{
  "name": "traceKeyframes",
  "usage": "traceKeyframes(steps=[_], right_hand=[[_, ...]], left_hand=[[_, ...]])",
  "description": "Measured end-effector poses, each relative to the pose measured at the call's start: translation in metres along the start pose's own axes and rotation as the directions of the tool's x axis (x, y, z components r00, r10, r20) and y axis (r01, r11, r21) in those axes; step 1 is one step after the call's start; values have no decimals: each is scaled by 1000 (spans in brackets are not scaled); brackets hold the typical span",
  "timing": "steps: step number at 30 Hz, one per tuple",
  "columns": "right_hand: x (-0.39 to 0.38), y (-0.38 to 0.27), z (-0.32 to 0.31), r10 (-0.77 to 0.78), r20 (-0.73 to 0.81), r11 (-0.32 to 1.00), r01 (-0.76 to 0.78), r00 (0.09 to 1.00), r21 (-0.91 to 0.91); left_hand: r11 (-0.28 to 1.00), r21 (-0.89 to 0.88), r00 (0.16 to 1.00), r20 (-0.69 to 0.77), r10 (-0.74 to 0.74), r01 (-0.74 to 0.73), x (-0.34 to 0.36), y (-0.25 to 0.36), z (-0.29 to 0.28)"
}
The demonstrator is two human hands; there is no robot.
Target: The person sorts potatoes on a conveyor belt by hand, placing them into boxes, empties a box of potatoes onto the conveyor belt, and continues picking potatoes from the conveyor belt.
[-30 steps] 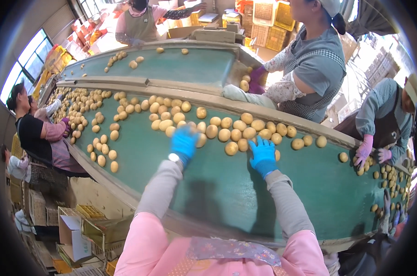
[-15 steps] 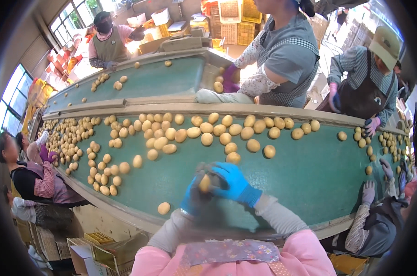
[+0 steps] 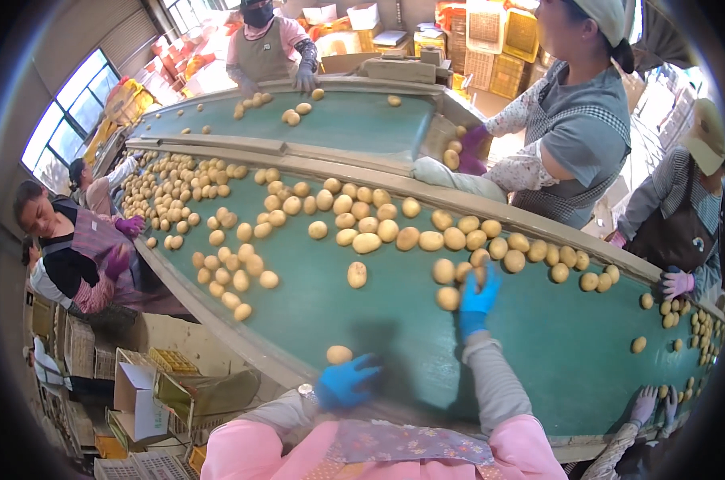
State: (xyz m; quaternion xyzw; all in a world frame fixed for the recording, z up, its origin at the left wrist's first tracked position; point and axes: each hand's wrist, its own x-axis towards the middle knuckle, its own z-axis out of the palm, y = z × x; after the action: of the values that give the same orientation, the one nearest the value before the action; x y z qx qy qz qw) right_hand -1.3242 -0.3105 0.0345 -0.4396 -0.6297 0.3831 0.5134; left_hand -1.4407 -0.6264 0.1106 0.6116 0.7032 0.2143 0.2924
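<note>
My left hand, in a blue glove, hovers by the near edge of the green conveyor belt. Its fingers are spread with nothing in them, just beside a single potato. Farther right, my right hand, also blue-gloved, reaches out over the belt with its fingers extended. Its fingertips are at a small group of potatoes, next to a light brown potato; whether they touch is blurred. A lone potato lies between the hands, farther out.
Many potatoes crowd the belt's far left, and a line of them runs along the far rail. A second belt lies beyond. Co-workers stand around, one with purple gloves. Crates and boxes stand at lower left.
Both hands were together around one potato; they have come apart and no longer hold it. My right hand has gone outward to the right, my left toward the near edge. The view has shifted.
</note>
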Motion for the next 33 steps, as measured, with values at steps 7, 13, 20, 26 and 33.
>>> traceKeyframes(steps=[7,13,20,26,33], right_hand=[[-83,-123,125,-103,822,973,-115,560,200],[-78,-136,64,-457,666,869,457,590,190],[21,-30,-91,-177,-200,938,103,964,-332],[66,50,-45,162,-270,981,-185,949,-63],[-58,-83,140,72,656,942,-266,752,202]], left_hand=[[866,435,963,11,271,-248,54,-34,-16],[806,572,960,-281,23,148,100,-172,-132],[879,90,528,-826,-196,468,18,-266,-259],[1000,-5,979,-205,-4,3,-27,-144,-137],[968,243,998,20,54,-57,-50,-131,-111]])
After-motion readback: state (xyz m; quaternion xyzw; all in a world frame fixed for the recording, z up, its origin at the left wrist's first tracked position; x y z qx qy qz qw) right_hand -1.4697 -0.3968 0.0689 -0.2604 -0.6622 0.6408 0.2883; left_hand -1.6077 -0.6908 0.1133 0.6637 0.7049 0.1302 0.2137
